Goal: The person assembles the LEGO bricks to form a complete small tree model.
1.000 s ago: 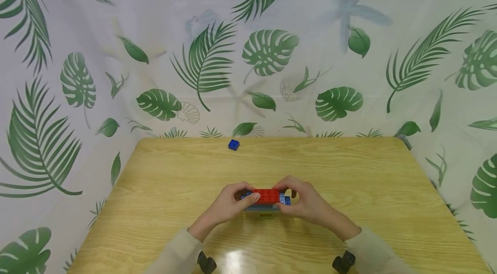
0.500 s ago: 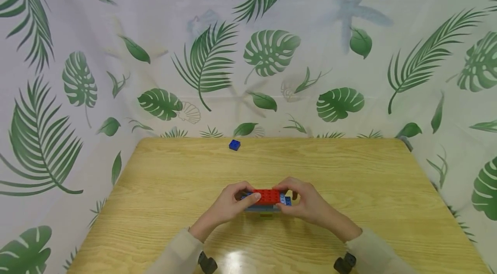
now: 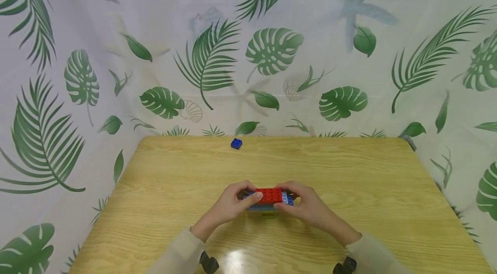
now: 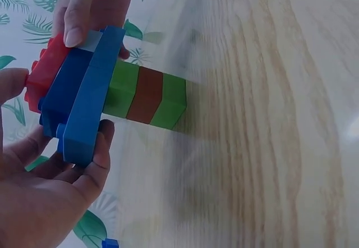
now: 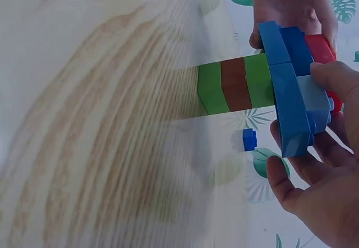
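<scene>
Both hands hold a toy brick model in the middle of the table. Its top is a red brick (image 3: 270, 195). Beneath it lie a dark blue brick (image 4: 68, 82) and a light blue brick (image 5: 315, 103), then a wider layer of blue bricks (image 4: 92, 99). A narrow column of green and brown bricks (image 5: 236, 85) runs down from there to the tabletop. My left hand (image 3: 232, 202) grips the left end, thumb on the red brick, fingers round the far side. At the right end my right hand (image 3: 307, 206) grips, its thumb on the light blue brick.
One loose blue brick (image 3: 236, 143) lies by the far edge of the wooden table (image 3: 186, 166). A leaf-patterned cloth (image 3: 233, 71) hangs behind the table and along its sides. Each wrist wears a dark camera.
My right hand has moved in a little more closely round the model's right end. My left hand keeps its grip. The head view has shifted slightly.
</scene>
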`<state>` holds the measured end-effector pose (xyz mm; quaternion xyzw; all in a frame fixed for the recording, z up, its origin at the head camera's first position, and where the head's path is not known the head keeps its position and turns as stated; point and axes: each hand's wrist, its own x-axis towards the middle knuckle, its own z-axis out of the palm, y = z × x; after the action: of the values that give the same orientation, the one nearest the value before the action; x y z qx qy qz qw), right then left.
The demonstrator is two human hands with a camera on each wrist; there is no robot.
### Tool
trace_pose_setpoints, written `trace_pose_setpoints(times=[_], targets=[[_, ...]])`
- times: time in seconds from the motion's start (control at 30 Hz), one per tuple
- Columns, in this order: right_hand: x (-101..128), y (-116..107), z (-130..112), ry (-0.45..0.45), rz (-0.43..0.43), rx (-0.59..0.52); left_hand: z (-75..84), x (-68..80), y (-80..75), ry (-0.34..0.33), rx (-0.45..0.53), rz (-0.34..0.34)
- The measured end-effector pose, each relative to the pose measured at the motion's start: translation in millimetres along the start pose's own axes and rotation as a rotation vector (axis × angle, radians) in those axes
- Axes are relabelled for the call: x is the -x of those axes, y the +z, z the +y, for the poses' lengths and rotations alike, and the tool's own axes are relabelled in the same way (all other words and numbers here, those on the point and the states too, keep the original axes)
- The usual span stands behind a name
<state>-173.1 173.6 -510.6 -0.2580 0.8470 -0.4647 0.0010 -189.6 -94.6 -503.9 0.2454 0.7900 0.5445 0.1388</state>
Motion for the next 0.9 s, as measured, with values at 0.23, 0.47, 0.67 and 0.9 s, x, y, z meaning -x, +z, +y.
trace_pose_setpoints(times=[0.23, 0.47, 0.67, 0.9], targets=[[0.4, 1.9, -1.5, -0.006, -0.011, -0.006, -5.6, -6.1, -14.0, -0.019, -0.032, -0.029], [1.0, -2.8, -4.1, 0.035, -0.03, -0.002, -21.1, -36.9, -34.7, -0.081, -0.06, 0.248], [2.3, -5.4, -3.4, 0.051, -0.047, -0.02, -44.2, -66.5, -38.9, -0.151, -0.127, 0.483], [-0.8, -7.3, -3.4, 0.04, -0.075, -0.032, -81.0, -92.8, -45.4, -0.158, -0.232, 0.649]])
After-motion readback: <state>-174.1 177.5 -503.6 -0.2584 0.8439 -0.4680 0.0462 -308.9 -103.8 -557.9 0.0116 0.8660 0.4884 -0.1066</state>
